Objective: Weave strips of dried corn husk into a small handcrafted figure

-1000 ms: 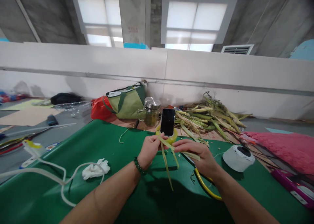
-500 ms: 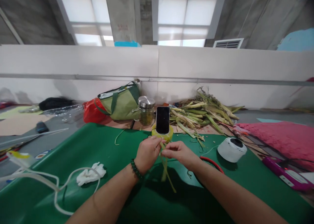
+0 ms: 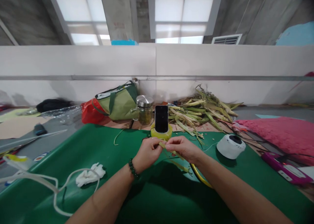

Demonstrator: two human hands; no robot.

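Note:
Just in front of a phone, both hands meet over the green mat (image 3: 103, 152). A thin pale-green leaf strip (image 3: 162, 145), like the husks or stalks behind, is pinched in my left hand (image 3: 147, 153), which wears a dark green bead bracelet (image 3: 132, 168). The fingers of my right hand (image 3: 183, 148) are closed on the same strip, close against the left fingertips. Loose strip ends (image 3: 181, 166) hang below the right hand, slanting rightward. The black-screened phone (image 3: 161, 118) stands upright on a yellow roll-like base (image 3: 166, 133). Exact finger contact is partly hidden.
Behind the phone lie a heap of dry leaves (image 3: 208, 108) and a lidded glass jar (image 3: 144, 111). A white roll (image 3: 231, 146) stands at right. Near my right forearm is a curved yellow object (image 3: 201, 177). White cable (image 3: 57, 189) and crumpled tissue (image 3: 90, 175) lie left.
My right hand has shifted slightly up, closer to the left fingertips. The strip ends, which hung downward, now trail to the right. Beside the right forearm, a red arc gave way to a yellow one.

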